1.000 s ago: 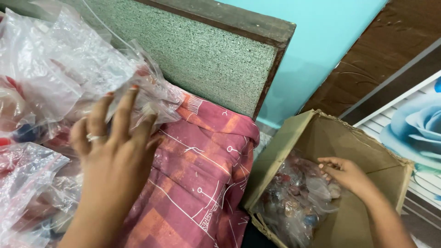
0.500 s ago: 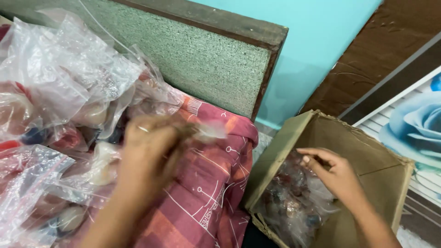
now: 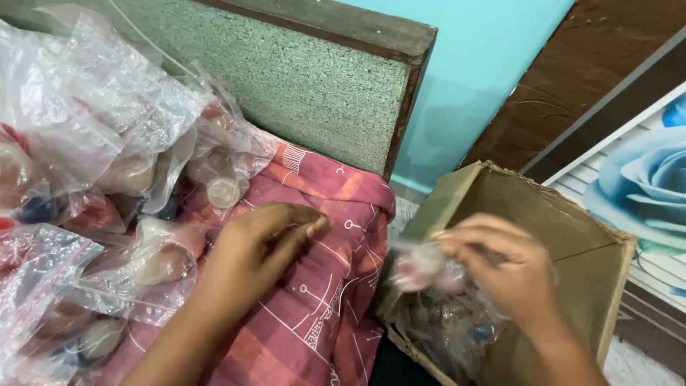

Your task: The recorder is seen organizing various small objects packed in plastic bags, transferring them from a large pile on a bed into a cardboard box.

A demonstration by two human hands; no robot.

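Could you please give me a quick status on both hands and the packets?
Left hand empty, resting on red patterned cloth. Right hand grips small clear packet over cardboard box. Nothing blocking the box.

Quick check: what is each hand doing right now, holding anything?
Left hand: empty, fingers loosely curled over the red cloth.
Right hand: closed on a small clear plastic packet above the cardboard box.
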